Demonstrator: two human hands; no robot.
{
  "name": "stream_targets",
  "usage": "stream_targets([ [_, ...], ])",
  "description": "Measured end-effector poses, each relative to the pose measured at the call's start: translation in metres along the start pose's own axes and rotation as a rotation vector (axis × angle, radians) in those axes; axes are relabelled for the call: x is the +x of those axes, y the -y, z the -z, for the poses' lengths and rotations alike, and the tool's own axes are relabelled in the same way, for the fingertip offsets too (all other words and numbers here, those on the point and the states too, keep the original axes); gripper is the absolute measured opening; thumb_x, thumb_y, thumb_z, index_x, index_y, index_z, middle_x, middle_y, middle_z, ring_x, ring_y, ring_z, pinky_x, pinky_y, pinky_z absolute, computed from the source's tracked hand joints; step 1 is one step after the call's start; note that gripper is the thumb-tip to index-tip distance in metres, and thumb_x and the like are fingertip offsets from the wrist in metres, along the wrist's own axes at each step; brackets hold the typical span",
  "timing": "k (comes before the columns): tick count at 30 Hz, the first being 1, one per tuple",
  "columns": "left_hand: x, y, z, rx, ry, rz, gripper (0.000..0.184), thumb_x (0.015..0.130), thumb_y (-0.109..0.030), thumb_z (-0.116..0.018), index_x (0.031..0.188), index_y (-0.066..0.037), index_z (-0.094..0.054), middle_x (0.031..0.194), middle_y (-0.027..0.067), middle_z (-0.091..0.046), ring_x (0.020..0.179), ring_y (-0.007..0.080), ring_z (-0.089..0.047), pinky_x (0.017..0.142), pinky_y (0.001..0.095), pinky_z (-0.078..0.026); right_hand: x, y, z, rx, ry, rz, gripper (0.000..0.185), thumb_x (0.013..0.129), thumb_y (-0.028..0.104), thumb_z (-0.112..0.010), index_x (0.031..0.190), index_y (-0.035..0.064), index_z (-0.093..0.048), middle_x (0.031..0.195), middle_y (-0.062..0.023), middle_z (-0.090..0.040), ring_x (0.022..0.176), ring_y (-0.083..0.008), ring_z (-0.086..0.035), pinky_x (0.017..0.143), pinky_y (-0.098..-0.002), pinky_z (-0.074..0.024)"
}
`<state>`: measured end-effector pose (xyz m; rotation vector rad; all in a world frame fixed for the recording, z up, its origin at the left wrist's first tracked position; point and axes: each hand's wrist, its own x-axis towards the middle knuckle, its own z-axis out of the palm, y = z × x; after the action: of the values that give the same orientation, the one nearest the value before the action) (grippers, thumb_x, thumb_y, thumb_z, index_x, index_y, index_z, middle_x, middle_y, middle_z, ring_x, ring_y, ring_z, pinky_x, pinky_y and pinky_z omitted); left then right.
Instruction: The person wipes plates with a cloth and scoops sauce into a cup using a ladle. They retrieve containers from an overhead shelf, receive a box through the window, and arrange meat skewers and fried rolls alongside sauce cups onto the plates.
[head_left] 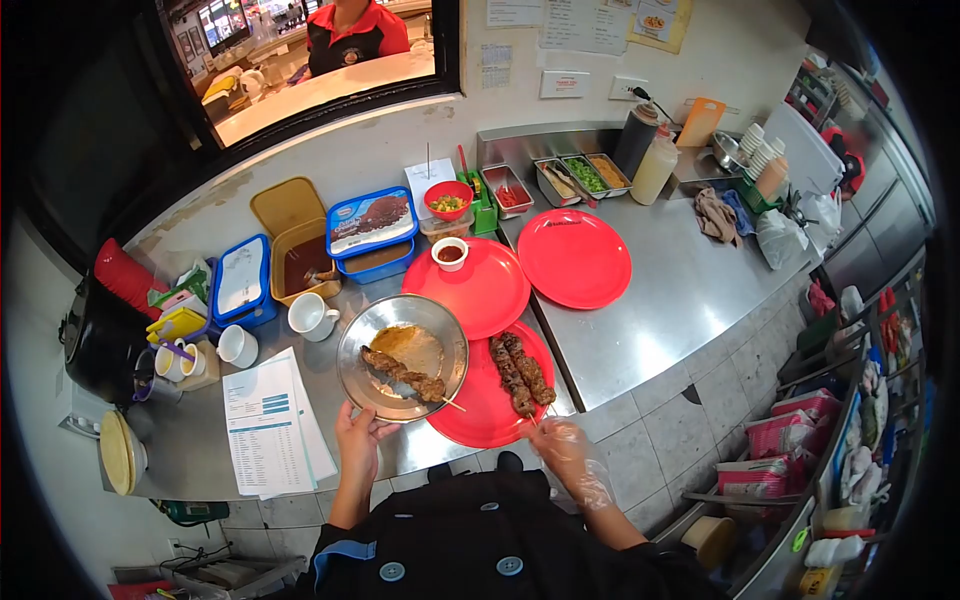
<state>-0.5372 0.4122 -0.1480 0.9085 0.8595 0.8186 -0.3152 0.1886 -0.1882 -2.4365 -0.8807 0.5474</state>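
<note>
My left hand (362, 440) grips the near rim of a round metal bowl (445, 338), its thumb over the edge. Inside lies one grilled meat skewer (400, 374) above a smear of yellowish sauce, its stick poking out past the right rim. In a clear plastic glove, my right hand (566, 455) has its fingers closed at the stick end of the meat skewers (522, 372) on the near red plate (470, 425). Two skewers lie there side by side. Behind them, another red plate (490, 300) carries a small white cup of dark red sauce (450, 254).
A third red plate (575, 258) rests on the steel counter (650, 325). Sauce tubs (300, 262), white mugs (313, 318) and printed sheets (268, 420) are on the left. Topping trays (587, 176) and squeeze bottles (656, 168) line the back. A person (352, 38) stands beyond the window.
</note>
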Motion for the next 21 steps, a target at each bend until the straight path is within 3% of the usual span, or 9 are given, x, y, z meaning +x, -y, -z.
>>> stream_targets([
  [3, -0.001, -0.002, -0.002, -0.001, 0.006, 0.001, 0.023, 0.092, -0.006, -0.045, 0.115, 0.0, -0.044, 0.095, 0.0172, -0.065, 0.077, 0.0244, -0.068, 0.061, 0.0325, -0.059, 0.001, -0.01, -0.017, 0.022, -0.024, 0.076, 0.046, 0.082, 0.045, -0.057, 0.065, 0.002, -0.058, 0.067, -0.0201, -0.057, 0.065, -0.0374, -0.058, 0.061, -0.048, -0.0423],
  [5, -0.002, -0.001, 0.0, -0.008, 0.004, -0.005, 0.023, 0.092, -0.006, -0.045, 0.115, 0.0, -0.044, 0.095, 0.0172, -0.065, 0.076, 0.0245, -0.068, 0.061, 0.0325, -0.059, 0.002, -0.011, -0.027, 0.12, -0.074, -0.003, 0.044, 0.083, 0.044, -0.057, 0.067, 0.0023, -0.059, 0.069, -0.0204, -0.058, 0.066, -0.0377, -0.058, 0.062, -0.048, -0.0428],
  [8, -0.004, 0.0, 0.001, -0.007, 0.002, -0.008, 0.023, 0.092, -0.006, -0.045, 0.114, 0.0, -0.044, 0.095, 0.0173, -0.065, 0.076, 0.0245, -0.068, 0.061, 0.0324, -0.058, 0.005, -0.012, -0.025, 0.011, -0.112, 0.067, 0.042, 0.083, 0.042, -0.056, 0.068, 0.0027, -0.059, 0.069, -0.0201, -0.058, 0.067, -0.0371, -0.059, 0.061, -0.0483, -0.043],
  [11, -0.005, 0.003, 0.004, -0.004, -0.009, -0.01, 0.022, 0.092, -0.006, -0.045, 0.113, 0.001, -0.044, 0.095, 0.0173, -0.065, 0.076, 0.0244, -0.068, 0.061, 0.0323, -0.058, 0.008, -0.017, -0.032, 0.129, -0.158, 0.049, 0.042, 0.086, 0.038, -0.057, 0.063, 0.0025, -0.055, 0.063, -0.0187, -0.055, 0.062, -0.0377, -0.054, 0.058, -0.047, -0.0404],
  [13, -0.006, 0.002, 0.005, -0.007, -0.012, -0.013, 0.022, 0.092, -0.006, -0.045, 0.113, 0.001, -0.045, 0.095, 0.0172, -0.065, 0.075, 0.0244, -0.068, 0.061, 0.0322, -0.058, 0.011, -0.02, -0.034, -0.029, -0.162, 0.187, 0.036, 0.088, 0.036, -0.052, 0.073, 0.0036, -0.06, 0.07, -0.0176, -0.059, 0.07, -0.0361, -0.059, 0.062, -0.0469, -0.0452],
  [17, -0.008, 0.0, 0.006, -0.005, -0.013, -0.01, 0.022, 0.092, -0.006, -0.044, 0.113, 0.001, -0.044, 0.095, 0.0174, -0.065, 0.075, 0.0241, -0.068, 0.061, 0.0321, -0.058, 0.006, -0.01, -0.02, -0.119, -0.128, 0.277, 0.034, 0.09, 0.032, -0.05, 0.076, 0.0044, -0.062, 0.071, -0.0181, -0.06, 0.07, -0.036, -0.059, 0.063, -0.0445, -0.0468],
  [19, -0.009, 0.002, 0.006, 0.001, -0.014, -0.01, 0.022, 0.092, -0.005, -0.044, 0.113, 0.001, -0.044, 0.095, 0.0174, -0.065, 0.075, 0.024, -0.068, 0.061, 0.032, -0.058, 0.003, -0.011, -0.013, 0.234, -0.09, 0.146, 0.026, 0.089, 0.03, -0.055, 0.082, 0.0058, -0.059, 0.07, -0.0134, -0.058, 0.062, -0.0273, -0.057, 0.054, -0.0392, -0.0436],
  [20, -0.009, 0.002, 0.007, -0.002, -0.016, -0.01, 0.022, 0.092, -0.005, -0.044, 0.113, 0.001, -0.044, 0.095, 0.0175, -0.065, 0.075, 0.0239, -0.068, 0.061, 0.032, -0.059, -0.001, -0.015, -0.01, 0.233, -0.089, 0.145, 0.026, 0.089, 0.03, -0.055, 0.082, 0.0058, -0.059, 0.07, -0.0134, -0.058, 0.062, -0.0273, -0.057, 0.054, -0.0392, -0.0436],
  [21, -0.01, 0.003, 0.007, -0.005, -0.017, -0.01, 0.022, 0.092, -0.005, -0.044, 0.113, 0.001, -0.044, 0.094, 0.0176, -0.065, 0.075, 0.0239, -0.068, 0.061, 0.0319, -0.059, -0.005, -0.021, -0.006, 0.712, 0.075, 0.047, 0.021, 0.09, 0.028, -0.056, 0.089, 0.0069, -0.06, 0.075, -0.0078, -0.06, 0.062, -0.0194, -0.056, 0.055, -0.0316, -0.044],
])
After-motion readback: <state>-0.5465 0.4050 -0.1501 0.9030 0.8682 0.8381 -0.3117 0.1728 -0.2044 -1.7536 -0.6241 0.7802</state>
